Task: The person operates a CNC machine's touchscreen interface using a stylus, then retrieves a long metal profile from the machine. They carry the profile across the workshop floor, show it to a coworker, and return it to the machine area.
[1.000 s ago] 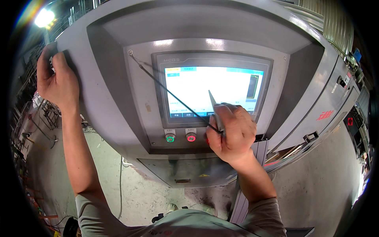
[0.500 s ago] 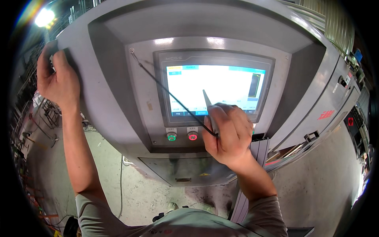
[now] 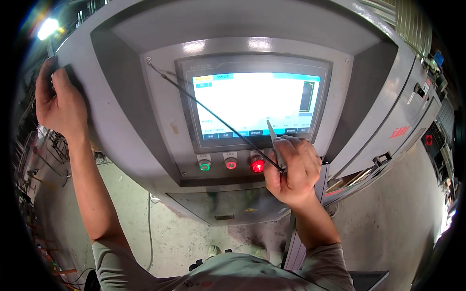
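My right hand point(image 3: 297, 169) is closed round a slim grey stylus point(image 3: 272, 129). Its pointed tip is over the lower part of the lit touchscreen point(image 3: 252, 104); whether it touches the glass I cannot tell. A dark tether cord point(image 3: 213, 114) runs tautly from a screw at the panel's upper left down to my right hand. My left hand point(image 3: 63, 104) rests against the left side of the grey machine cabinet point(image 3: 109, 104), fingers bent and apart, with nothing held in it.
Below the screen are a green-lit button point(image 3: 205, 165), a smaller red-lit button point(image 3: 231, 164) and a larger glowing red button point(image 3: 257, 165). A latch point(image 3: 382, 158) sits on the cabinet's right side. A cable point(image 3: 150, 228) lies on the concrete floor point(image 3: 126, 194).
My right hand has moved right and slightly down with the stylus, uncovering the large red button. The labels along the screen's lower part differ. The whole view has shifted slightly.
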A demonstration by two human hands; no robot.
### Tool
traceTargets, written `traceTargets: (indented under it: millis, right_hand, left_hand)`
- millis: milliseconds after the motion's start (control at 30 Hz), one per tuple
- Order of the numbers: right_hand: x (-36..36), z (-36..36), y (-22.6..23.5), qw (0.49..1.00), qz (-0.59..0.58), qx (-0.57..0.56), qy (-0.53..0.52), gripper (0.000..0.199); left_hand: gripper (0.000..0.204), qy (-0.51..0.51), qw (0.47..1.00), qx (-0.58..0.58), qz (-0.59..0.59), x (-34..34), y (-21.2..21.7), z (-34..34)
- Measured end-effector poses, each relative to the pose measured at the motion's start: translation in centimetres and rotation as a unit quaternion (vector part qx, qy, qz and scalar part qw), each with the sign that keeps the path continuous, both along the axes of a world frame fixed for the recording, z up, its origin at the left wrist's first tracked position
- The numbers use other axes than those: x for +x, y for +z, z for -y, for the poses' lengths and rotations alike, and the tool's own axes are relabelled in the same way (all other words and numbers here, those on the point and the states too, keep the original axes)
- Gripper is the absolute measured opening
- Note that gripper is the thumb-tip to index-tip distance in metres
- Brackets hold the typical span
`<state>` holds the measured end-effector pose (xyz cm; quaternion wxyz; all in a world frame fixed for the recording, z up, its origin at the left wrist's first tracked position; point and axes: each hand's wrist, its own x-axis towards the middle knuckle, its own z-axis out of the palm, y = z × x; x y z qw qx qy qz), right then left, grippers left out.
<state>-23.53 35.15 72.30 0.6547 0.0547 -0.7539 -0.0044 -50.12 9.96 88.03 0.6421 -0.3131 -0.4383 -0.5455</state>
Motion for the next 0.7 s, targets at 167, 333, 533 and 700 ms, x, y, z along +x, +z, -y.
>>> traceTargets:
  millis: [167, 333, 533, 700]
  right_hand:
    - [0.0, 0.0, -0.2, 1.0, 0.015, -0.014, -0.009, 0.027]
    - [-0.1, 0.2, -0.4, 1.0, 0.002, -0.01, -0.01, 0.027]
    - [-0.2, 1.2, -0.6, 1.0, 0.021, -0.014, 0.012, 0.026]
    - [-0.5, 2.5, -0.8, 0.997, 0.053, -0.03, 0.042, 0.027]
  left_hand:
    - [0.024, 0.022, 1.0, 0.001, -0.004, 0.3, 0.2, 0.0]
    - [0.025, 0.002, 1.0, 0.0, -0.008, 0.0, 0.2, -0.1]
    - [0.025, 0.004, 1.0, 0.0, -0.022, -0.1, 0.2, -0.1]
    - [0.025, 0.003, 1.0, 0.001, -0.017, -0.2, 0.2, 0.1]
